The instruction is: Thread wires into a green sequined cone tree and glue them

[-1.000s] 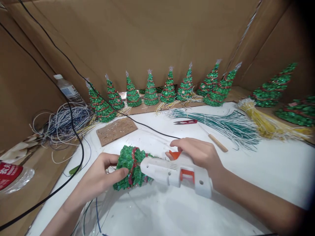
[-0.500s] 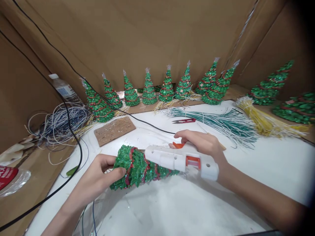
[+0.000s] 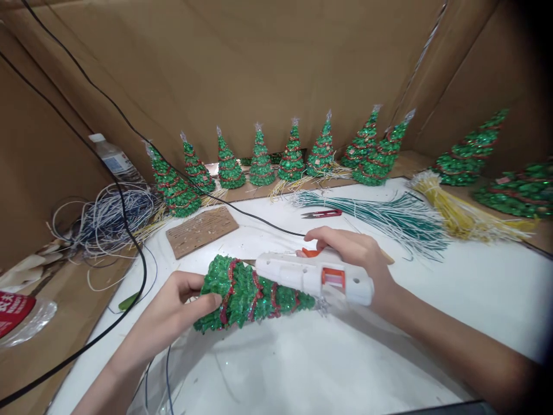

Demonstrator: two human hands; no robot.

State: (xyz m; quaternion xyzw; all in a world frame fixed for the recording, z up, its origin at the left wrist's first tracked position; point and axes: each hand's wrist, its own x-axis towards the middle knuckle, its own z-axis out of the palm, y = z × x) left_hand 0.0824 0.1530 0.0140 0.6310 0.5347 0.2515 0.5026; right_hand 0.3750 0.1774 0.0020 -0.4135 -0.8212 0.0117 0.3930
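My left hand [image 3: 185, 305] grips a small green glittery Christmas tree [image 3: 242, 297] by its base. The tree lies on its side, its clear star tip pointing right, with red garlands around it. In my right hand [image 3: 354, 253] is a white hot glue gun [image 3: 298, 274] with an orange trigger, the fingers closed around its handle. The gun's body passes just above the tree's far side, its front end pointing left. Its nozzle is hidden behind the tree, so I cannot tell whether it touches.
Several finished-looking trees [image 3: 261, 158] stand along the back. Red thread snips [image 3: 322, 214], green-and-white wires [image 3: 380, 216], yellow wires [image 3: 462, 207] and a cardboard piece [image 3: 203, 232] lie on the white table. A black cable [image 3: 144, 271] crosses the left. A bottle [image 3: 114, 158] stands behind tangled wires [image 3: 114, 216].
The glue gun has tilted slightly and its rear end has shifted a little left and up, uncovering more of the tree's tip. My left hand keeps its hold.
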